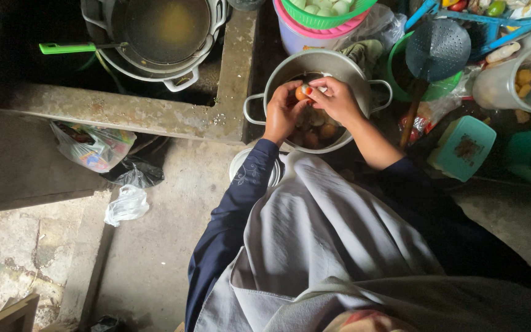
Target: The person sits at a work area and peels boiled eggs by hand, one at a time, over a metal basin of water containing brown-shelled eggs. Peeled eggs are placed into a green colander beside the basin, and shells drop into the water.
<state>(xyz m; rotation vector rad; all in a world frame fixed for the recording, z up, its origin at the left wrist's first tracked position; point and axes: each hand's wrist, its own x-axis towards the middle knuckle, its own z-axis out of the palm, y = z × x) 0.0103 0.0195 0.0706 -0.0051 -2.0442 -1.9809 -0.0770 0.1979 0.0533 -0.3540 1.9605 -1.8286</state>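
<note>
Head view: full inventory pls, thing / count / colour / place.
egg: 1, brownish-orange, held between both hands over the metal pot
metal pot: 1, silver, two handles, centre, holding brown eggs, count unclear
large pot: 1, grey, top left, yellowish liquid inside
ladle handle: 1, green, lying on the large pot's rim
green basket: 1, top centre, pale round items inside, on a pink-rimmed tub
skimmer: 1, dark, perforated, wooden handle, top right
teal lid: 1, right
clear container: 1, far right
plastic bags: several, on the left floor
left hand: 1, on the egg
right hand: 1, fingers on the egg
</note>
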